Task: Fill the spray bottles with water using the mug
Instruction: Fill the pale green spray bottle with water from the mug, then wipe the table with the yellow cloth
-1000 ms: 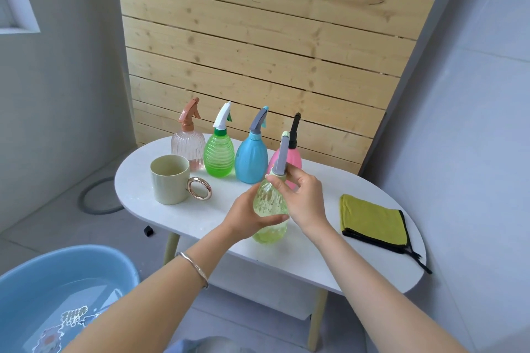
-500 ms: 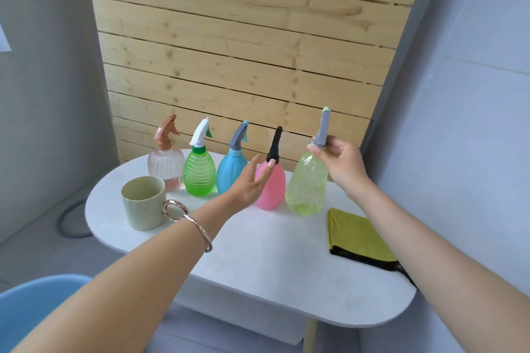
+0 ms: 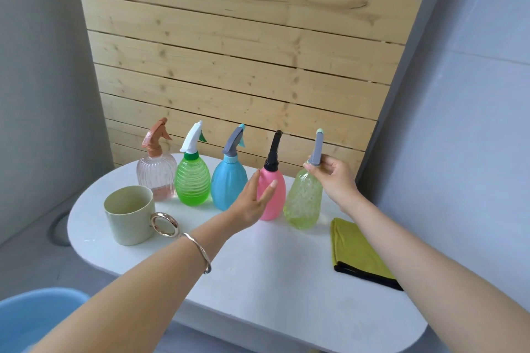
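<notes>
White and oval, the table carries nearly everything. Off its front left corner sits a light blue plastic basin, its contents unclear. A folded yellow-green cloth lies at the table's right side. Along the table's back edge stand a clear pink ribbed spray bottle, a green ribbed one, a blue one, a pink one and a yellow-green textured spray bottle. A second ago both hands held that last one at the table's front middle. Darker liquid shows low in the clear pink, green and yellow-green bottles. A pale green mug with a gold ring handle stands at the table's left. The right hand pinches the yellow-green bottle's grey sprayer; the left hand has let go, fingers spread.
</notes>
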The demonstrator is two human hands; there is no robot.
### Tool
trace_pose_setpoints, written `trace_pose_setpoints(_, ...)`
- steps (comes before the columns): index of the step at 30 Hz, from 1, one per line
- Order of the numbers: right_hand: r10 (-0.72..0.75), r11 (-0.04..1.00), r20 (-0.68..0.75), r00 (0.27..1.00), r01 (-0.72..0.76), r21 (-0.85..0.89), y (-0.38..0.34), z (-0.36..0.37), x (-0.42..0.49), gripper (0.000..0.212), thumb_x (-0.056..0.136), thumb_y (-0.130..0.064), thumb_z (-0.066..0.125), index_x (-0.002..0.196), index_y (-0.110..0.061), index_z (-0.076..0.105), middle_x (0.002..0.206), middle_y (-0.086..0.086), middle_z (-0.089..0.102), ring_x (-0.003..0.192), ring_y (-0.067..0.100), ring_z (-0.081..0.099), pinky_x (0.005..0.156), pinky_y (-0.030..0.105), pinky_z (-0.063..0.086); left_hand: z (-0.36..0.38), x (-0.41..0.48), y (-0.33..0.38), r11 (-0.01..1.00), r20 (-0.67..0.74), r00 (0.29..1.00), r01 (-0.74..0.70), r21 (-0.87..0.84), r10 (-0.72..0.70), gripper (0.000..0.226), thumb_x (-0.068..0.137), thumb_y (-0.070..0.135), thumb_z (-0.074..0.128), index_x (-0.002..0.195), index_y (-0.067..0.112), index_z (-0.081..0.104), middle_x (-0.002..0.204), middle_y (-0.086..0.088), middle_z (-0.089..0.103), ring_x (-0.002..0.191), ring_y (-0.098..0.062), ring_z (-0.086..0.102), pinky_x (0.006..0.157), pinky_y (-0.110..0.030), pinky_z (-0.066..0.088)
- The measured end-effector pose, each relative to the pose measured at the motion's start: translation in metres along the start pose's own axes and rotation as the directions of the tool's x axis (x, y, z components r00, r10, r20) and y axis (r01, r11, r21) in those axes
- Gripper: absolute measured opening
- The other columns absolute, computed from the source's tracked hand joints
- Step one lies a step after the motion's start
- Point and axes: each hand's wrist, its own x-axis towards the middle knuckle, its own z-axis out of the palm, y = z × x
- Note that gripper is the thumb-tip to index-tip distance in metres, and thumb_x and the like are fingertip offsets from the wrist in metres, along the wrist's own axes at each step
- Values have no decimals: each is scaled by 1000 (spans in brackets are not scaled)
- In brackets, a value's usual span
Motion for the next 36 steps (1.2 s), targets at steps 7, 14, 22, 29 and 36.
trace_pose_setpoints(7, -21, 998, 3, 1000, 21, 53, 3, 2, -1, 24, 85, -20, 70, 109, -17, 65, 102, -7, 68, 99, 6, 62, 87, 14, 45, 6, 2, -3, 999, -32, 999, -4, 38, 5, 75, 100, 47, 39, 157, 13, 2, 165, -1, 0, 152, -12, -1, 122, -31, 2)
trace_pose_setpoints(14, -8, 998, -29, 1000, 9, 55, 8, 4, 0, 29, 84, -22, 72, 111, -16, 66, 107, -5, 69, 105, 9, 63, 96, 24, 46, 13, 1, -2, 1000, -70, 997, -19, 25, 20, 73, 101, 45, 39, 156, 13, 3, 165, -2, 1, 152, -13, -2, 123, -33, 3)
trace_pose_setpoints(22, 8, 999, 33, 999, -7, -36, 4, -3, -2, 51, 84, -40, 69, 129, -21, 57, 129, -13, 58, 123, 5, 50, 109, 32, 37, 16, -3, 3, 1000, -136, 990, -27, -17, 24, 71, 101, 43, 40, 156, 13, 6, 165, -2, 6, 152, -14, 4, 120, -29, 6)
trace_pose_setpoints(29, 323, 679, -56, 945, -273, -681, 97, -59, -84, 60, 98, -53, 31, 150, -23, 24, 160, 2, 12, 147, 20, 9, 119, 42, 9, 50, -37, -3, 985, -131, 991, 13, -172, -36, 72, 101, 42, 41, 157, 18, 2, 164, 6, 7, 150, -9, 7, 113, -20, 8)
trace_pose_setpoints(36, 324, 493, 42, 945, -130, -860, 106, -37, -141, 63, 96, -60, 20, 151, -36, 2, 160, -2, -10, 147, 21, -11, 118, 42, -7, 66, -78, -14, 980, -83, 991, 92, -176, -108, 67, 102, 42, 40, 157, 20, 8, 163, 5, 13, 150, -10, 12, 117, -24, 12)
